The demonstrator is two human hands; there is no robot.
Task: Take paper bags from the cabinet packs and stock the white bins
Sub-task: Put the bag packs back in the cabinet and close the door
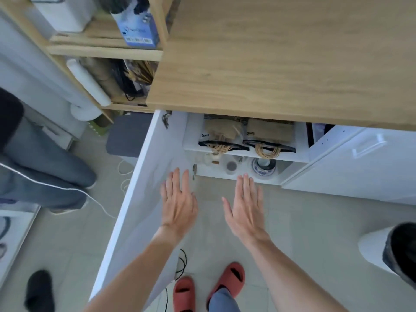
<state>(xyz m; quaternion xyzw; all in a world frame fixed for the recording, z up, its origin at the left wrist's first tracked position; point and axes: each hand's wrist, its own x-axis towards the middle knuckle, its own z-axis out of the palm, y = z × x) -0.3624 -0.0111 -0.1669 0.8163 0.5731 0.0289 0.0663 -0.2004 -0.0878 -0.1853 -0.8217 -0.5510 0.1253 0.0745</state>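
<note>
Two packs of brown paper bags lie side by side on the upper shelf of the open white cabinet (192, 137), twine handles toward me: a left pack (221, 136) and a right pack (269, 137). My left hand (179, 202) is held flat with straight fingers in front of the cabinet, below the shelf. Beside it, my right hand (245, 206) is also flat and empty. Neither hand touches a pack. No white bin is identifiable in view.
The open cabinet door (139, 190) stands at my left. A wooden countertop (281, 59) overhangs the cabinet. Small jars and a blue-white dish (263, 168) sit on the lower shelf. Another person's legs (42, 174) stand at left. Cables lie on the floor.
</note>
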